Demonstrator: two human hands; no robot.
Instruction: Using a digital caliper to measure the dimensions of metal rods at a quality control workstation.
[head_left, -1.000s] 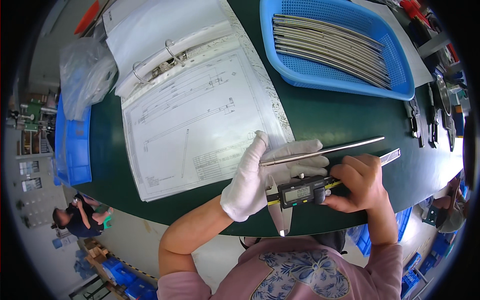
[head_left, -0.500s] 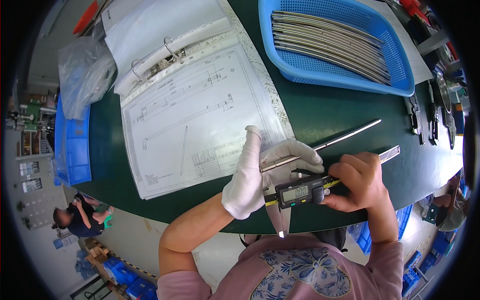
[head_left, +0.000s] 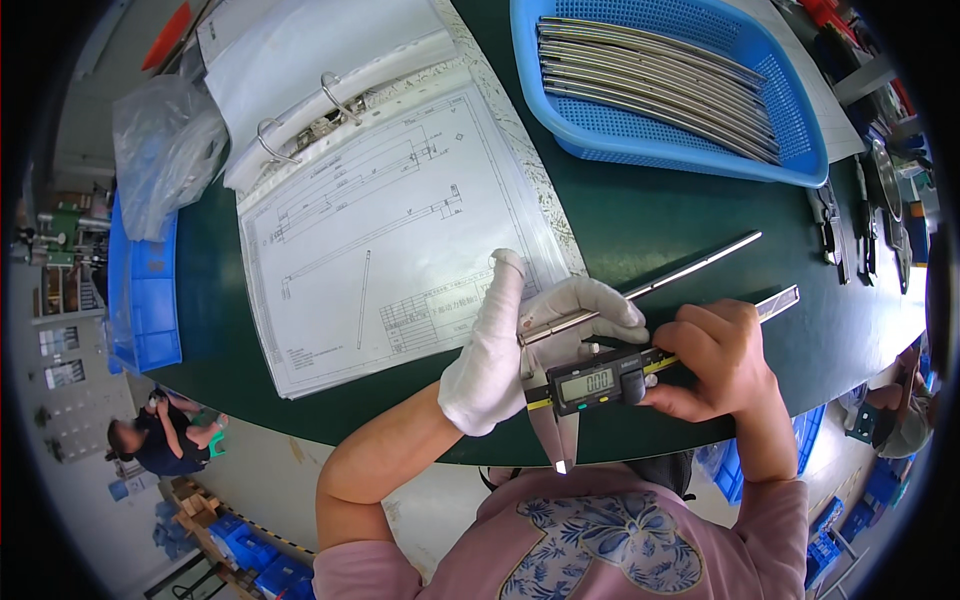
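Green counter [head_left: 690, 215] below; left fingers [head_left: 608, 299] curl over rod [head_left: 702, 264]; right fingers [head_left: 700, 335] clasp caliper [head_left: 598, 386], best kept square to rod.

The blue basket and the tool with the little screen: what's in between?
In the head view, between the basket and the caliper: green tabletop, then the metal rod and the gloved left hand holding it.

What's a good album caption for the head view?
Gloved left hand holds a metal rod; bare right hand grips a caliper.
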